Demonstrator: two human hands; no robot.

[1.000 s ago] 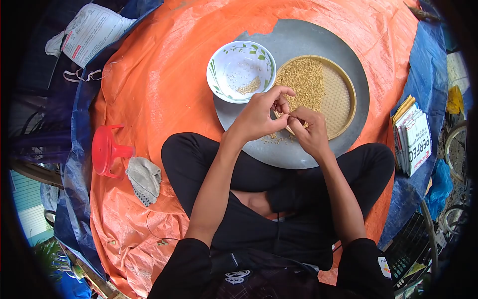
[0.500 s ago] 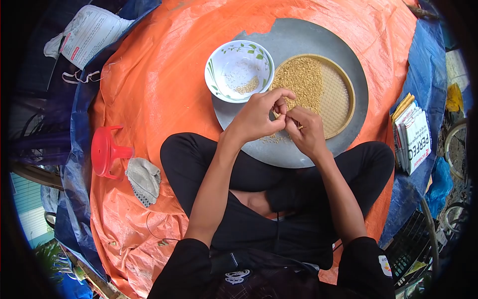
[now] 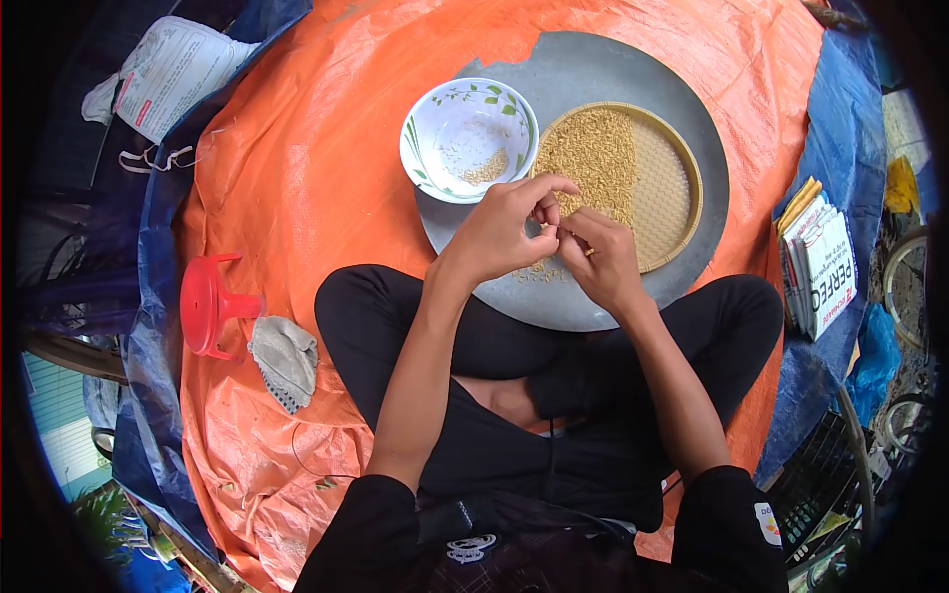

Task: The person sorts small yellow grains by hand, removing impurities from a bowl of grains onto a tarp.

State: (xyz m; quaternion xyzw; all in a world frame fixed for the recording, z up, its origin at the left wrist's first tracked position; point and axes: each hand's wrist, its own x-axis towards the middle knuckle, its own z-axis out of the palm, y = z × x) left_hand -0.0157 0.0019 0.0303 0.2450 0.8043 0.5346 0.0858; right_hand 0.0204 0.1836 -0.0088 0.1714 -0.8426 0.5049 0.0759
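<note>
My left hand (image 3: 502, 229) and my right hand (image 3: 601, 257) meet fingertip to fingertip above the near edge of a grey round tray (image 3: 573, 314). Both are closed in a pinch; what they pinch is too small to name. A woven basket (image 3: 664, 203) on the tray holds yellowish grains (image 3: 593, 158), mostly in its left part. Left of it stands a white bowl (image 3: 445, 114) with green leaf patterns and a small heap of pale grains inside. Loose grains lie on the tray near my fingers.
An orange tarp (image 3: 306, 168) spreads beneath everything, over a blue one (image 3: 820, 267). At left lie a red stool (image 3: 210, 306) and a grey cloth (image 3: 284, 358). Stacked printed bags (image 3: 825, 267) are at right, a white bag (image 3: 178, 79) at upper left. My crossed legs are in front.
The view has shifted slightly. My right hand has turned a little at the fingertips, and the two hands still meet.
</note>
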